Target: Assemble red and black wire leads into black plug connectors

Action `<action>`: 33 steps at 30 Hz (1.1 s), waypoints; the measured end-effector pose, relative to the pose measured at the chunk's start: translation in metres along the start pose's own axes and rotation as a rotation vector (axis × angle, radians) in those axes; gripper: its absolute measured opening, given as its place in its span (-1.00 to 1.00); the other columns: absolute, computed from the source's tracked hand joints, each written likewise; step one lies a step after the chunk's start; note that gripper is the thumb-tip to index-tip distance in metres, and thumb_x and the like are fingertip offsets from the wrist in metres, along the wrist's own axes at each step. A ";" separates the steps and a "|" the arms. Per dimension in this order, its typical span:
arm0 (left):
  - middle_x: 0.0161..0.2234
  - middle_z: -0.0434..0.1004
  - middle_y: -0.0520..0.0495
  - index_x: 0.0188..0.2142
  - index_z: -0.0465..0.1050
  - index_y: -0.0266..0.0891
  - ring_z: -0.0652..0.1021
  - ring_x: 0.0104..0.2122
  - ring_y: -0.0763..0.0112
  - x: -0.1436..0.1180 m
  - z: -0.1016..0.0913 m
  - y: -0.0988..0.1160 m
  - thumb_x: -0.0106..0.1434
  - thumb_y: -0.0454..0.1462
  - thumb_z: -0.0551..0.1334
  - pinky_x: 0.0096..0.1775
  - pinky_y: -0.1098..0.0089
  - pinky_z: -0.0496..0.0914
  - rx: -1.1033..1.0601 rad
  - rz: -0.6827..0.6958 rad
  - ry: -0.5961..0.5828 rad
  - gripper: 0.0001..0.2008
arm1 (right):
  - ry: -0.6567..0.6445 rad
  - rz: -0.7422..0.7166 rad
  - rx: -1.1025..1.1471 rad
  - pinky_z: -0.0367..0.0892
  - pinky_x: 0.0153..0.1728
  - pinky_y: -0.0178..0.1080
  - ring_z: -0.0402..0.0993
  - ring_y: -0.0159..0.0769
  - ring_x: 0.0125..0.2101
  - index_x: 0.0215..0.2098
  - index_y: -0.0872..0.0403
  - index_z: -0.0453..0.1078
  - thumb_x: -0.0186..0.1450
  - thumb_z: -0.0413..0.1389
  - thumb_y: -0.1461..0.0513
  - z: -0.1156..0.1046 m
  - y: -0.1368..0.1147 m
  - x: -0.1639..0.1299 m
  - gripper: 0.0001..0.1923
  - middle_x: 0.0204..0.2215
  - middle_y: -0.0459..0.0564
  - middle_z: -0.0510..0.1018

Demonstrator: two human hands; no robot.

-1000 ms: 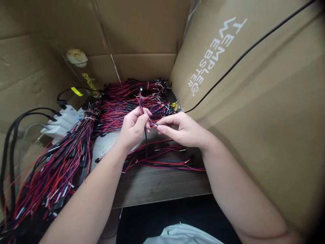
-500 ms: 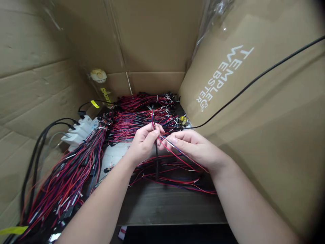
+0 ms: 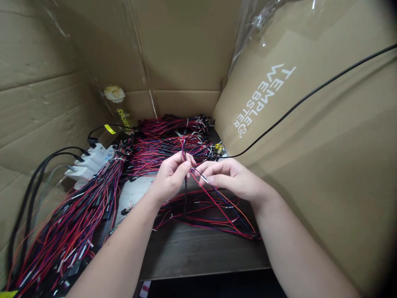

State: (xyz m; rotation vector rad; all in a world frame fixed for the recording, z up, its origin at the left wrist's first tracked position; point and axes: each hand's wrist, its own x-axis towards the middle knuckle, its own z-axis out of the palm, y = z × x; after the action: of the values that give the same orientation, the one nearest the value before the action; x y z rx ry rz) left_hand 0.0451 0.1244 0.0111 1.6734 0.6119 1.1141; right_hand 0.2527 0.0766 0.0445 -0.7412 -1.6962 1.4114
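Note:
A wire harness point(image 3: 214, 193) of red, orange, blue and black strands runs between my two hands and trails toward the lower right. My left hand point(image 3: 175, 171) pinches it near its upper end, which sticks up above the thumb. A black sleeved cable point(image 3: 185, 198) hangs down below the same hand. Just to the right, my right hand point(image 3: 225, 176) has thumb and fingers closed on a dark strand with a white tag point(image 3: 203, 178). More loose harness wires point(image 3: 198, 215) lie on the table under both hands.
Bundled harnesses point(image 3: 155, 153) are stacked at the back, and a large tied bundle point(image 3: 77, 219) lies at the left beside a white power strip point(image 3: 89, 163). Cardboard walls point(image 3: 182, 49) surround the table point(image 3: 198, 252). A black cable point(image 3: 297, 105) crosses the right side; a yellow tape roll point(image 3: 218, 147) sits behind.
My right hand's fingers have shifted along the strands, the thumb now lower by the white tag. The trailing wires are spread wider apart. The whole view has shifted slightly.

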 end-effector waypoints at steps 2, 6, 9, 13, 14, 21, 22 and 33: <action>-0.36 0.46 0.00 -0.22 0.47 -0.28 0.45 -0.45 0.51 0.000 0.000 0.001 0.44 -0.12 0.20 -0.34 0.44 0.38 0.009 -0.003 0.002 -0.75 | 0.001 0.000 -0.010 0.39 0.08 -0.18 0.55 -0.22 -0.07 -0.27 0.08 0.69 0.37 0.30 0.22 -0.001 0.001 -0.001 -0.88 -0.12 0.03 0.63; -0.38 0.46 0.00 -0.25 0.47 -0.26 0.44 -0.44 0.50 0.000 -0.001 0.002 0.44 -0.13 0.19 -0.34 0.43 0.38 0.018 -0.003 -0.001 -0.76 | -0.033 -0.018 0.004 0.39 0.12 -0.15 0.55 -0.20 -0.03 -0.22 0.09 0.69 0.39 0.31 0.22 -0.001 0.001 -0.003 -0.88 -0.09 0.06 0.63; -0.39 0.47 0.00 -0.24 0.47 -0.25 0.44 -0.42 0.49 0.000 -0.001 0.003 0.45 -0.15 0.18 -0.31 0.43 0.39 0.027 0.008 -0.040 -0.78 | -0.061 -0.030 -0.019 0.40 0.12 -0.14 0.55 -0.20 -0.03 -0.21 0.10 0.69 0.39 0.29 0.26 0.000 -0.001 -0.004 -0.89 -0.09 0.06 0.62; -0.38 0.47 0.01 -0.20 0.46 -0.25 0.46 -0.43 0.50 0.000 0.002 0.005 0.46 -0.12 0.17 -0.32 0.43 0.40 0.001 -0.016 -0.088 -0.76 | -0.026 -0.044 -0.203 0.41 0.03 -0.20 0.58 -0.23 -0.12 -0.33 0.11 0.66 0.30 0.26 0.36 0.004 -0.003 -0.004 -0.89 -0.16 0.01 0.65; -0.38 0.46 0.01 -0.20 0.46 -0.25 0.45 -0.44 0.51 -0.001 0.003 0.005 0.47 -0.11 0.17 -0.33 0.43 0.40 -0.007 -0.026 -0.079 -0.75 | 0.008 -0.052 -0.257 0.41 -0.01 -0.23 0.58 -0.26 -0.16 -0.36 0.12 0.63 0.28 0.25 0.39 0.006 -0.003 -0.004 -0.88 -0.20 -0.02 0.65; -0.46 0.35 0.05 -0.31 0.34 -0.23 0.39 -0.49 0.51 -0.005 0.016 0.002 0.45 -0.06 0.20 -0.41 0.44 0.33 0.072 -0.031 0.098 -0.69 | 0.300 0.037 -0.600 0.38 -0.25 -0.28 0.55 -0.31 -0.31 -0.28 0.10 0.56 0.27 0.12 0.43 0.026 0.001 0.001 -0.80 -0.33 -0.12 0.64; -0.47 0.34 0.06 -0.34 0.31 -0.23 0.39 -0.49 0.51 -0.006 0.017 0.001 0.45 -0.06 0.21 -0.41 0.43 0.32 0.089 -0.036 0.124 -0.68 | 0.326 0.023 -0.602 0.39 -0.23 -0.27 0.56 -0.30 -0.29 -0.28 0.10 0.55 0.30 0.12 0.41 0.029 0.002 0.002 -0.82 -0.31 -0.11 0.64; -0.35 0.45 0.01 -0.23 0.43 -0.26 0.43 -0.47 0.55 0.000 0.014 0.001 0.41 -0.03 0.27 -0.40 0.47 0.40 -0.107 -0.078 0.080 -0.69 | 0.444 -0.019 -0.452 0.48 -0.22 -0.29 0.62 -0.28 -0.29 -0.26 0.07 0.58 0.39 0.23 0.28 0.031 0.003 0.006 -0.92 -0.30 -0.08 0.69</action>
State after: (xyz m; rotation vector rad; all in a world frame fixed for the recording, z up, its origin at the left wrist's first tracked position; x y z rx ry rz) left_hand 0.0574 0.1179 0.0107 1.5069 0.6517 1.1421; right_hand 0.2233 0.0663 0.0404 -1.1828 -1.6618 0.7687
